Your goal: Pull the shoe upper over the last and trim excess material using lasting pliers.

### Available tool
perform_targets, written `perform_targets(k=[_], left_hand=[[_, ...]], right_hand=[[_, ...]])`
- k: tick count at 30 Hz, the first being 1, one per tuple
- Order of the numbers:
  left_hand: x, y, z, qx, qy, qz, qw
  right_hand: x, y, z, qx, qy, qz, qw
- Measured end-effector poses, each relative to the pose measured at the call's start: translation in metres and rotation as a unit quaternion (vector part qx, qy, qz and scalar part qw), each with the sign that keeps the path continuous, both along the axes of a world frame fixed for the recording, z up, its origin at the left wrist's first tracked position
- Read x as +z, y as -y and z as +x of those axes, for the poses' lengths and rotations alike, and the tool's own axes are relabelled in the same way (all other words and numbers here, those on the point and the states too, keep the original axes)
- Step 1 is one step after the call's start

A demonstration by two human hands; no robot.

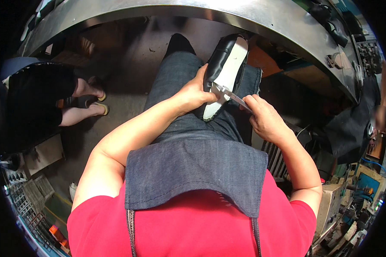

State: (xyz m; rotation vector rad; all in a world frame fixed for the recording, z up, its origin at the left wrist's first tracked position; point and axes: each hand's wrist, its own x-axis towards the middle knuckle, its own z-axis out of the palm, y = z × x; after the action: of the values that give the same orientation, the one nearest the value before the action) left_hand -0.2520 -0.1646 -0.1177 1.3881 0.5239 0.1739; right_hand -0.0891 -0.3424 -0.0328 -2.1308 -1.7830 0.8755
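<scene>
A black shoe (218,61) lies bottom up across my denim-covered lap, its white underside (231,64) facing me. My left hand (196,92) grips the shoe's left side near the narrower end, thumb across the white underside. In my right hand (266,118) is a slim metal hand tool (234,96) that looks like pincers. Its head touches the white underside close to the black edge, just above my left thumb. My right fingers are wrapped round the handle end, which they partly hide.
A curved-looking metal worktable (167,9) runs across the far side, with dark shoes (330,25) at its right. To the left, another person's bare legs (83,115) in sandals rest on the floor. Wire racks (25,201) stand lower left, and machinery (330,207) stands lower right.
</scene>
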Motion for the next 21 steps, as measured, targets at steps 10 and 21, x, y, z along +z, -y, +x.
perform_targets(k=[10, 21], left_hand=[[0.001, 0.0, 0.001, 0.009, -0.005, -0.022, 1.0], [-0.001, 0.002, 0.002, 0.013, 0.008, 0.006, 1.0]], right_hand=[[-0.005, 0.001, 0.002, 0.031, 0.009, 0.032, 0.999], [0.002, -0.004, -0.004, 0.034, 0.095, 0.011, 0.995]])
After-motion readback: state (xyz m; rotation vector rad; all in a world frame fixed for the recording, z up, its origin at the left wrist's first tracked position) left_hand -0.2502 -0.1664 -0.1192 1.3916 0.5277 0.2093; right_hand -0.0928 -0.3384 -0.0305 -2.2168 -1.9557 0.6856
